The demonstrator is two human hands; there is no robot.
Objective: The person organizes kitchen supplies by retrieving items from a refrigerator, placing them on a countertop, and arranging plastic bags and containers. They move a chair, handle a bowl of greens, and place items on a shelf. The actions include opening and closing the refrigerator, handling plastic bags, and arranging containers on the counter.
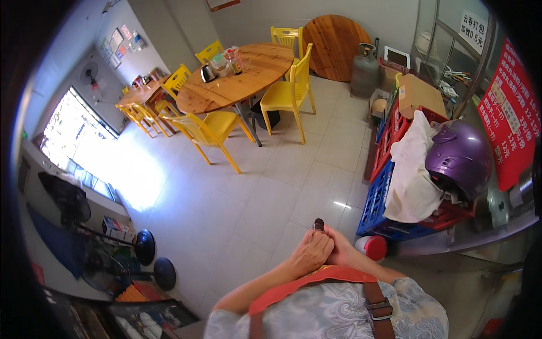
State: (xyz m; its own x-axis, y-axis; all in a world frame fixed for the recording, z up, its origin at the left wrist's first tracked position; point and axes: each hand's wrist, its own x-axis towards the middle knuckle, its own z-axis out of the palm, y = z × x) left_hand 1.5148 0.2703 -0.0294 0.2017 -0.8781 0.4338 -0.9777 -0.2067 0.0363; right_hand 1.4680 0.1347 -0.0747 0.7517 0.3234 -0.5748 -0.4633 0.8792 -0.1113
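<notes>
In front of my waist my left hand (316, 251) lies over my right hand (337, 247), the two pressed together. The left fingers are curled closed against the right hand. Most of the right fingers are covered, and whatever lies between the palms is hidden. Just beyond the knuckles shows a rounded dark brown tip (319, 223); I cannot tell whether it is held or is a shoe below. A red-edged apron (313, 280) with a brown buckled strap (373, 298) covers my patterned shirt.
Ahead stand a wooden oval table (254, 76) and yellow chairs (292, 95). To the right, stacked plastic crates (374, 197) carry a white cloth (408, 178) and a purple helmet (459, 156). A red-lidded container (375, 248) is beside my right forearm. Fan bases (164, 273) stand left; a gas cylinder (364, 74) is farther back.
</notes>
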